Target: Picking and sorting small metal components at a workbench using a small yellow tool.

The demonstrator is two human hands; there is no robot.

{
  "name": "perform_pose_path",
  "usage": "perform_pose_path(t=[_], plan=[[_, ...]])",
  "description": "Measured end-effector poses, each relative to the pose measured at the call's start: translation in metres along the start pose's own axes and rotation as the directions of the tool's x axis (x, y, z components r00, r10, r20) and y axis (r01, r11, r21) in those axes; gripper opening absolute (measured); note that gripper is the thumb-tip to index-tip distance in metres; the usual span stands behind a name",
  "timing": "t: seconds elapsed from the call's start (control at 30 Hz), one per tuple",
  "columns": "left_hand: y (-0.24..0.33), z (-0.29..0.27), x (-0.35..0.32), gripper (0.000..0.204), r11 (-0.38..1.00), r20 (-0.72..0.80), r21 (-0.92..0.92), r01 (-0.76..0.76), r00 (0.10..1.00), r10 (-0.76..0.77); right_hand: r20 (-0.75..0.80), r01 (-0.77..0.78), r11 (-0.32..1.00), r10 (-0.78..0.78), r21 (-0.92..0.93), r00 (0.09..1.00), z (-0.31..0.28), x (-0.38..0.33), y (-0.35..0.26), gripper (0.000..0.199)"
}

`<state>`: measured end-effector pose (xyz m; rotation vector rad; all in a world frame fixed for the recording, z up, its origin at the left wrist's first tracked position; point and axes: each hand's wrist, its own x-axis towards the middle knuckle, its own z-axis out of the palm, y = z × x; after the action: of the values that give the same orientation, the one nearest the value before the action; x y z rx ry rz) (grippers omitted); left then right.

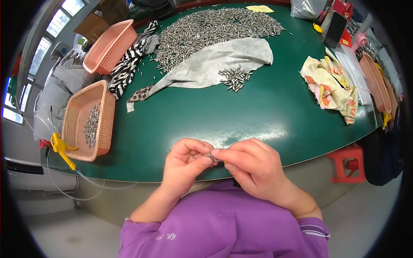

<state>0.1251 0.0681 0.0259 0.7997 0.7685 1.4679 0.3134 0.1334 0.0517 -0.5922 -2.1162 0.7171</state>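
Observation:
My left hand (pixel 186 163) and my right hand (pixel 251 165) meet at the near edge of the green table (pixel 241 112). Together they pinch a small shiny metal part (pixel 212 155) between the fingertips; most of it is hidden by the fingers. A small heap of similar metal pins (pixel 234 77) lies on a grey cloth (pixel 215 62) in the middle of the table. A much larger spread of pins (pixel 211 28) covers the far side.
A pink basket (pixel 88 120) with some pins sits at the left edge, a yellow air blow gun (pixel 60 148) beside it. A second pink basket (pixel 109 45), striped cloth (pixel 129 64), patterned cloth (pixel 331 84), a phone (pixel 334 29) and a red stool (pixel 346 163) surround the area.

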Motion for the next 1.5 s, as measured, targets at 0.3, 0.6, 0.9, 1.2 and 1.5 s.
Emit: perform_pose_path(t=[0.3, 0.6, 0.9, 1.2, 1.5], plan=[[0.0, 0.009, 0.003, 0.011, 0.979, -0.025, 0.185, -0.085, 0.996, 0.091, 0.006, -0.002, 1.0, 0.003, -0.006, 1.0, -0.002, 0.0, 0.002, 0.038], [-0.001, 0.005, -0.002, 0.014, 0.976, 0.025, 0.19, -0.109, 0.994, 0.106, 0.01, 0.034, 0.988, -0.033, -0.152, 0.999, -0.003, -0.002, 0.0, 0.038], [0.001, 0.011, 0.0, 0.01, 0.983, -0.033, 0.177, -0.056, 0.997, 0.063, -0.055, 0.018, 1.0, -0.019, -0.019, 0.998, 0.001, -0.003, 0.006, 0.035], [-0.001, 0.009, 0.0, 0.01, 0.973, -0.023, 0.21, -0.099, 0.994, 0.106, -0.005, 0.018, 0.995, -0.019, -0.096, 1.0, 0.0, -0.004, 0.003, 0.035], [-0.001, 0.008, -0.002, 0.011, 0.975, -0.005, 0.205, -0.089, 0.996, 0.092, -0.056, 0.022, 0.988, -0.031, -0.154, 0.998, 0.0, -0.004, 0.004, 0.035]])
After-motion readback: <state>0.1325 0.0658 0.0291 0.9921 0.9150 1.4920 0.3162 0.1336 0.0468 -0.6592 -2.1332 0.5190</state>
